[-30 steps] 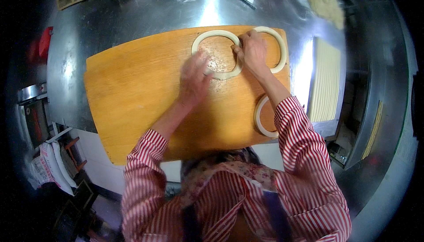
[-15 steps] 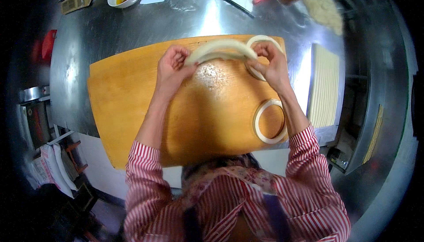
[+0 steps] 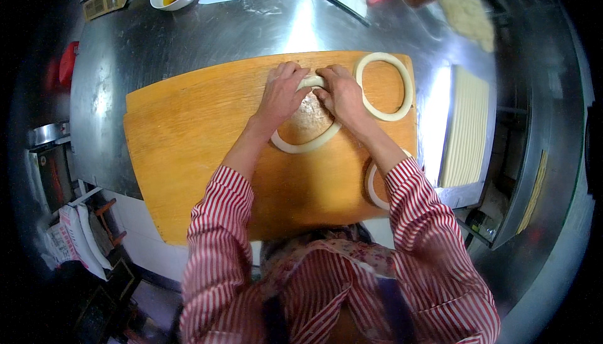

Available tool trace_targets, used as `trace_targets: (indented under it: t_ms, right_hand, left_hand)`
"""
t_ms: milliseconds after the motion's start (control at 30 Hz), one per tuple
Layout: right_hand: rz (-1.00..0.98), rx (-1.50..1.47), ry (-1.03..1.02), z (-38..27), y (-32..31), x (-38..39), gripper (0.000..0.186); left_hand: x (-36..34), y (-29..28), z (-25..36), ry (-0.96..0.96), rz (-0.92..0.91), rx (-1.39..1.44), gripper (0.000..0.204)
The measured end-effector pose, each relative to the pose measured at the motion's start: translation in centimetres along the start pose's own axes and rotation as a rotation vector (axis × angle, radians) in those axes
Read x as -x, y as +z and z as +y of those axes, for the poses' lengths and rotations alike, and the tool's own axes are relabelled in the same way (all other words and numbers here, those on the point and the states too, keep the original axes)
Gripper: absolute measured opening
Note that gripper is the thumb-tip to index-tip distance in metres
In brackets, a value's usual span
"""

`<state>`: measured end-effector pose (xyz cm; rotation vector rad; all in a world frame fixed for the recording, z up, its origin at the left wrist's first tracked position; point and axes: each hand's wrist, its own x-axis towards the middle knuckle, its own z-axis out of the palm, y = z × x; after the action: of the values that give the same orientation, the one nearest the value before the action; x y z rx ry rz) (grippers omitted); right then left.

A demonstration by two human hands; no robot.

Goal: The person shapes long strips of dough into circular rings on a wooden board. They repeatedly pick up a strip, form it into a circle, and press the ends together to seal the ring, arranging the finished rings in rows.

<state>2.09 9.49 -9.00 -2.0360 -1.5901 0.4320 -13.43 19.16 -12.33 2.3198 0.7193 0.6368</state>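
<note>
Left hand [image 3: 284, 95] and right hand [image 3: 343, 98] have grips closed on the far side of a dough ring [image 3: 306, 149] over the wooden board [image 3: 195, 155]; red printing marks a white sack [image 3: 65, 238], near left.

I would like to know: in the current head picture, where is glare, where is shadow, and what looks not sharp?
All in the head view: white glare streaks the metal table beyond the wooden board; shadow darkens the board below the held dough ring; a pale lump at upper right looks blurred; the corners go black.
</note>
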Motion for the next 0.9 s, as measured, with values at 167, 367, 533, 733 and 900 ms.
trace_targets:
  t_ms: [167, 367, 533, 733, 900]
  right_hand:
    - [0.03, -0.017, 0.014, 0.8, 0.9, 0.0, 0.028]
    - [0.064, 0.064, 0.183, 0.9, 0.5, 3.7, 0.029]
    - [0.131, 0.037, 0.106, 0.3, 0.4, 3.4, 0.028]
    - [0.111, 0.052, 0.14, 0.5, 1.0, 2.7, 0.03]
    - [0.018, 0.095, 0.273, -0.5, -0.6, 6.9, 0.036]
  left_hand:
    - [-0.2, 0.8, -0.8, 0.071, 0.027, 0.045, 0.027]
    - [0.2, 1.0, -1.1, 0.027, 0.052, 0.031, 0.025]
    - [-1.1, -0.2, -0.5, 0.094, -0.035, 0.089, 0.025]
    - [-1.9, 0.2, -1.9, 0.13, -0.131, 0.08, 0.024]
    - [-1.3, 0.4, -2.1, 0.077, -0.043, 0.089, 0.029]
